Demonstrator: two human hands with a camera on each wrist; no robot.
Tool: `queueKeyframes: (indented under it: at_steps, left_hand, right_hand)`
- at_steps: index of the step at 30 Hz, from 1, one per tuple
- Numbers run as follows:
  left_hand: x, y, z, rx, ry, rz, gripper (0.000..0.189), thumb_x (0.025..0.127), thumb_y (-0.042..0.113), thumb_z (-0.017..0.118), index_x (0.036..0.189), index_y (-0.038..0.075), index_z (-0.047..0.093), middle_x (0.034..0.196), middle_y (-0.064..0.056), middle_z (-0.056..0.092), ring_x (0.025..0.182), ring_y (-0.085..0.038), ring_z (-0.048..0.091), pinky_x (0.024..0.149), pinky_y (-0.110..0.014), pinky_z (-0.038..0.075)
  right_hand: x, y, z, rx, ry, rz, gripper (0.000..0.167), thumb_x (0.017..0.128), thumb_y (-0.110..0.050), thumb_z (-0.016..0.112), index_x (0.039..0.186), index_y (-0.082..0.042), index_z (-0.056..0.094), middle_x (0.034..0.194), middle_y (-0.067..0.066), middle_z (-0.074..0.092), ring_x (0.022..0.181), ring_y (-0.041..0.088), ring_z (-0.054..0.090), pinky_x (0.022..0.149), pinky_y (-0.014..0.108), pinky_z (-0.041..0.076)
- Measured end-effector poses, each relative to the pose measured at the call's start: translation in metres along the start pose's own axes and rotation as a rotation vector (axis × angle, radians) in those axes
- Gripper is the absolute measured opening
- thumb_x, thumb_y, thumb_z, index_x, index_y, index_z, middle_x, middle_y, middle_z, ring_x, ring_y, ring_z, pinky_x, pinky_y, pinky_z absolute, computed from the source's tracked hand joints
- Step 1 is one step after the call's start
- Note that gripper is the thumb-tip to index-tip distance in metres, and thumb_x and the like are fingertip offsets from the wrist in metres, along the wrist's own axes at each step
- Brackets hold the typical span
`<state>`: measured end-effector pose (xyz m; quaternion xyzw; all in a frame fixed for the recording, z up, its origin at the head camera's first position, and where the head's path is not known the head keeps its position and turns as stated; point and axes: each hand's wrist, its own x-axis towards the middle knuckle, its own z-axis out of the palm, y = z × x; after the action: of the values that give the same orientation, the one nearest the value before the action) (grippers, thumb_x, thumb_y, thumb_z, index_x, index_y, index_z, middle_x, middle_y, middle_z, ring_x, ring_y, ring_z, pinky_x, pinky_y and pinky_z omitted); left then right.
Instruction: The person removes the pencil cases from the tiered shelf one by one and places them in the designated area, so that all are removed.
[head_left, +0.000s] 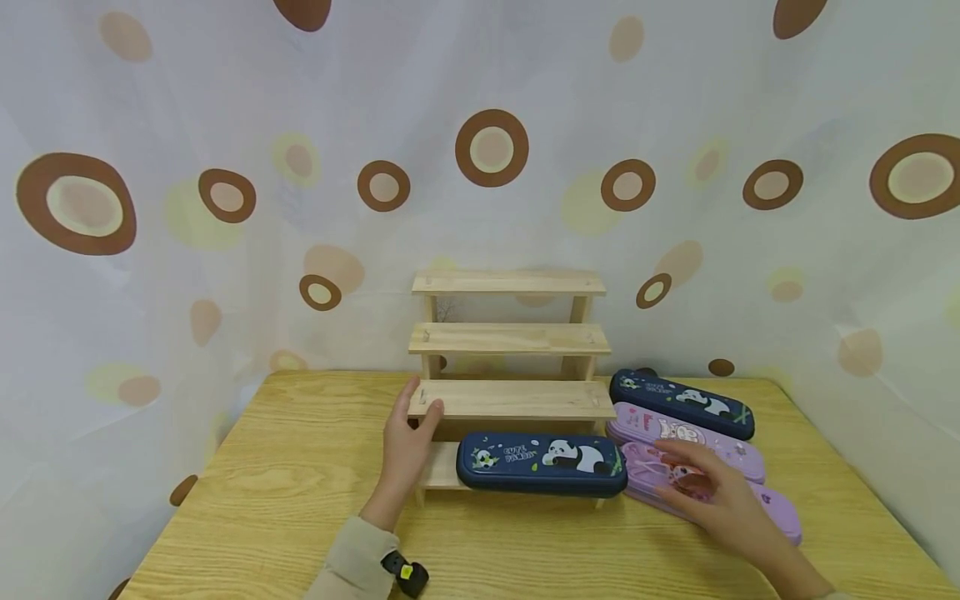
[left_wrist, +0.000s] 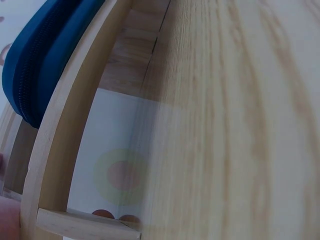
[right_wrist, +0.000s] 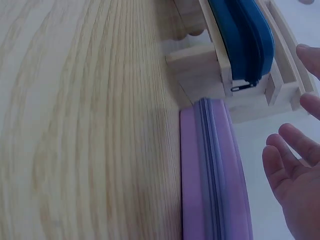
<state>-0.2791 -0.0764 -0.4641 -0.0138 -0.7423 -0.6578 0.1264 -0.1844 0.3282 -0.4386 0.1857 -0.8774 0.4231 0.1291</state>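
A navy panda pencil case (head_left: pixel 542 464) lies lengthwise on the lowest step of a stepped wooden rack (head_left: pixel 510 398), reaching its right end. My left hand (head_left: pixel 403 446) is at the rack's left end, thumb and index finger spread around the corner of the second step from the bottom. My right hand (head_left: pixel 712 492) hovers with relaxed fingers over a purple pencil case (head_left: pixel 772 504) with a cartoon figure, holding nothing. In the right wrist view its spread fingers (right_wrist: pixel 292 165) stand apart from that case's zipped side (right_wrist: pixel 212 170).
Behind the front purple case lie another purple pencil case (head_left: pixel 738 454) and a second navy panda case (head_left: pixel 678 403), side by side right of the rack. The rack stands on a wood-grain table (head_left: pixel 300 500) against a patterned cloth backdrop (head_left: pixel 480 75). Its upper steps (head_left: pixel 510 337) are bare.
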Motion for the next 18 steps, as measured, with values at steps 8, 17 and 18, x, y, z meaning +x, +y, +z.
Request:
queueKeyframes:
  at_steps: [8,17,18]
  left_hand:
    - [0.0,-0.001,0.0,0.001,-0.002,0.005,0.066,0.097,0.038,0.064,0.153,0.017,0.036,0.157,-0.005,0.033,0.145,-0.026,0.025,0.117,-0.047,0.024]
    - [0.001,0.0,-0.001,0.011,-0.004,0.008,0.065,0.098,0.037,0.063,0.153,0.015,0.036,0.157,-0.005,0.033,0.146,-0.026,0.024,0.117,-0.047,0.022]
    - [0.0,0.0,-0.001,0.011,-0.005,0.007,0.065,0.098,0.036,0.063,0.153,0.015,0.036,0.157,-0.005,0.033,0.145,-0.026,0.024,0.118,-0.047,0.022]
  right_hand:
    - [0.011,-0.004,0.018,0.04,-0.052,0.02,0.056,0.088,-0.015,0.076,0.139,-0.011,0.054,0.134,0.011,0.055,0.113,0.02,0.058,0.086,0.028,0.055]
    - [0.022,-0.012,0.03,0.01,-0.09,0.063,0.058,0.088,-0.03,0.077,0.14,-0.022,0.054,0.144,0.001,0.049,0.125,0.024,0.049,0.093,0.03,0.052]
    - [0.023,-0.012,0.031,0.008,-0.094,0.068,0.058,0.087,-0.031,0.077,0.14,-0.023,0.055,0.145,0.001,0.048,0.127,0.02,0.048,0.093,0.03,0.051]
